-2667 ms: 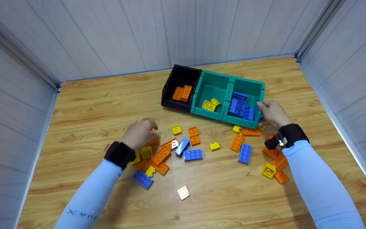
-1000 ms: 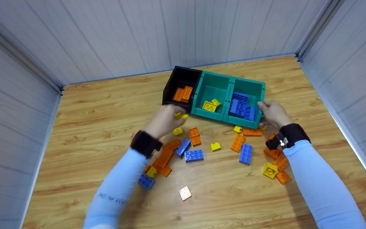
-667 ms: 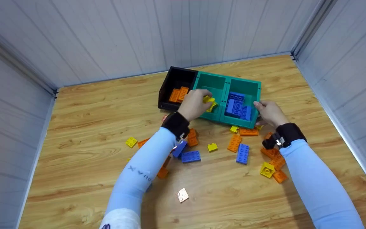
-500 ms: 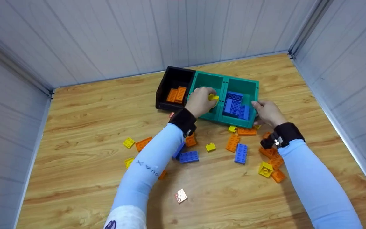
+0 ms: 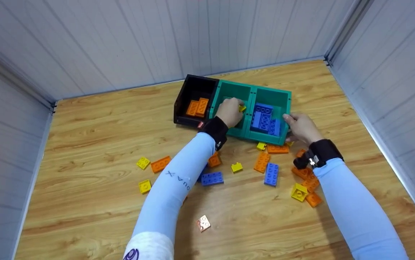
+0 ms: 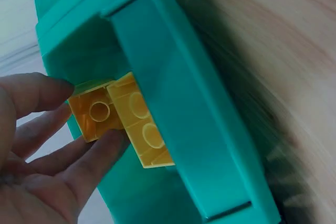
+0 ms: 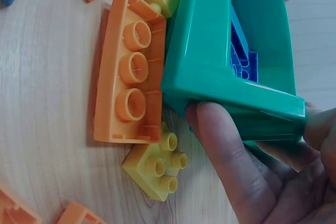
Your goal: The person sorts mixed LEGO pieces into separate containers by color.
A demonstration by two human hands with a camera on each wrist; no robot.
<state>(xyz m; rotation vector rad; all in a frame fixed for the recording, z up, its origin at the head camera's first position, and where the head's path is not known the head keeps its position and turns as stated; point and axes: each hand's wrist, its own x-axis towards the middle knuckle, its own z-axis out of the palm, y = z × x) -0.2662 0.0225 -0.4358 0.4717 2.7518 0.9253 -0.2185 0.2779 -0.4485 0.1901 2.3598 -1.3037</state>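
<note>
My left hand [image 5: 230, 112] is inside the middle green bin [image 5: 237, 89]. In the left wrist view its fingers pinch a square yellow toy brick [image 6: 89, 124], hollow side showing. Right beside it, against the bin's front wall, lies a longer yellow brick [image 6: 139, 121]. My right hand [image 5: 302, 127] grips the side wall of the right green bin [image 5: 274, 93], thumb on the rim and fingers underneath. Several blue bricks [image 5: 262, 119] lie in that bin. The left end is a black bin [image 5: 183, 101] with orange bricks [image 5: 197, 107] inside.
Loose bricks lie on the wooden table in front of the bins: a blue one [image 5: 212, 178], a yellow one [image 5: 236, 167], an orange one [image 5: 261, 162]. More lie under my left forearm and near my right wrist. Pale panel walls [image 5: 135, 39] stand behind and at both sides.
My left hand has moved from the loose bricks at left, up and right into the middle green bin, carrying yellow brick. My right hand keeps its grip on the bin wall.
</note>
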